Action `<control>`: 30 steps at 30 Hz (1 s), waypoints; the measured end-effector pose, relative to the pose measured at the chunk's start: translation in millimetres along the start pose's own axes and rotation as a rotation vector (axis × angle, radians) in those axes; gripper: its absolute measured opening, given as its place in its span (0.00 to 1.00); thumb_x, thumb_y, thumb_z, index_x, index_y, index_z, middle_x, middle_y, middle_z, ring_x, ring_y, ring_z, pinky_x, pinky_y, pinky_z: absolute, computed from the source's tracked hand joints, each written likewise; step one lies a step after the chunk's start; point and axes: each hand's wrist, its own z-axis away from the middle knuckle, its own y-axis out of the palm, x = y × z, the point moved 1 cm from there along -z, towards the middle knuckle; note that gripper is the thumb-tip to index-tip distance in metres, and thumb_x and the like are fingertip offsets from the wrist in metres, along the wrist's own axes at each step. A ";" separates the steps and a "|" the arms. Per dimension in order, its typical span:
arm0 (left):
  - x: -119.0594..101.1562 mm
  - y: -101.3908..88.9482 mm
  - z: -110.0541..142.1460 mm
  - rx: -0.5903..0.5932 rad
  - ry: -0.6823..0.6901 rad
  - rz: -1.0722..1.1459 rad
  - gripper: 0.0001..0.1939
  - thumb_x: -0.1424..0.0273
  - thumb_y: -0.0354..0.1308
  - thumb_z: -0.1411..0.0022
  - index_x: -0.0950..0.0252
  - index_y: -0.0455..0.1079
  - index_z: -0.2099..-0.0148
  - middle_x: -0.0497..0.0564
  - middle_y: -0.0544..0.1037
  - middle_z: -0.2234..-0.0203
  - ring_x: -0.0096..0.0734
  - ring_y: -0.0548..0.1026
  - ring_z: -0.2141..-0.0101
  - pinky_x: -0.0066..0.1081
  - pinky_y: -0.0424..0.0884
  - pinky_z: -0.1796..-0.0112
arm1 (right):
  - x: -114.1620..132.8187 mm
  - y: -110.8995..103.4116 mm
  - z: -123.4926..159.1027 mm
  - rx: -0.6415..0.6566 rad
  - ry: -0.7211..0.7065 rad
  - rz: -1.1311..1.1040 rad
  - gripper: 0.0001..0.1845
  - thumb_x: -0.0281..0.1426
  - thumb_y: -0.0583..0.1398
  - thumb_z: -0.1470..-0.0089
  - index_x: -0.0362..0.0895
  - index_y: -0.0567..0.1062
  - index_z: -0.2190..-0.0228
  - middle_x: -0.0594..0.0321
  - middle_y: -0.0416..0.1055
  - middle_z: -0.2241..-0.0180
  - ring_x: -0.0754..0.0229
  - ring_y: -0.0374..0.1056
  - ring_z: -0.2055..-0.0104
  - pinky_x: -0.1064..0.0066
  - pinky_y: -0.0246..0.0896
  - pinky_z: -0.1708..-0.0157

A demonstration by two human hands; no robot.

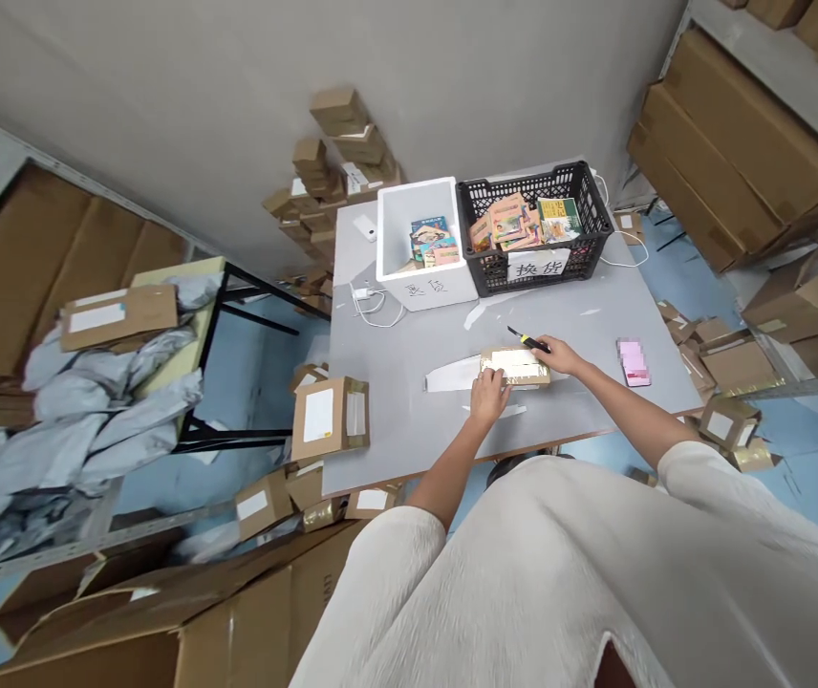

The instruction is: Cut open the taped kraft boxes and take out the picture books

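Note:
On the grey table lies a small cardboard parcel with a white label and shiny tape. My left hand rests on its left part, fingers stretched over the top. My right hand is closed round a box cutter, black and yellow, at the parcel's right end; the blade points up and left, away from the cardboard. A pale strip on the tabletop reaches left from the parcel.
A white foam box and a black crate, both holding books, stand at the table's back. A phone lies right. One carton sits at the left edge. Shelves with grey bags and large cartons flank the table.

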 end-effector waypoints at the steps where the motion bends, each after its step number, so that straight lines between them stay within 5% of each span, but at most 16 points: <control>1: 1.7 1.5 -0.5 -0.001 -0.018 0.010 0.21 0.60 0.54 0.22 0.62 0.69 0.34 0.62 0.77 0.44 0.50 0.76 0.44 0.42 0.73 0.44 | 0.8 1.4 0.8 0.018 0.016 0.005 0.19 0.41 0.61 0.33 0.44 0.79 0.47 0.52 0.81 0.46 0.46 0.76 0.46 0.57 0.70 0.44; 7: 6.7 2.9 -15.1 0.014 -0.056 0.096 0.16 0.65 0.52 0.22 0.60 0.69 0.37 0.60 0.77 0.45 0.47 0.79 0.49 0.40 0.76 0.48 | -7.7 -1.7 18.5 -0.006 0.140 0.047 0.19 0.45 0.61 0.33 0.46 0.75 0.50 0.52 0.82 0.51 0.46 0.76 0.49 0.59 0.71 0.49; 16: -9.1 -2.3 -52.9 -0.042 -0.026 0.212 0.27 0.66 0.52 0.25 0.64 0.65 0.28 0.65 0.68 0.29 0.53 0.66 0.30 0.49 0.68 0.34 | -13.3 15.2 44.6 0.119 0.278 -0.356 0.18 0.51 0.60 0.33 0.50 0.67 0.55 0.59 0.83 0.57 0.52 0.80 0.56 0.64 0.73 0.56; 24: -58.5 1.7 -55.3 0.015 -0.069 0.137 0.46 0.48 0.63 0.32 0.63 0.54 0.21 0.70 0.63 0.28 0.66 0.61 0.30 0.57 0.62 0.34 | -18.0 -3.0 43.8 -0.112 0.314 -0.204 0.21 0.52 0.59 0.34 0.49 0.69 0.54 0.63 0.78 0.61 0.55 0.75 0.62 0.62 0.72 0.58; 30: -40.9 2.6 -53.7 0.161 0.146 0.031 0.54 0.61 0.69 0.39 0.58 0.48 0.18 0.67 0.58 0.24 0.65 0.56 0.25 0.60 0.57 0.31 | -15.4 -6.7 38.8 -0.203 0.277 -0.209 0.19 0.50 0.61 0.35 0.49 0.72 0.54 0.58 0.79 0.53 0.52 0.75 0.51 0.59 0.72 0.48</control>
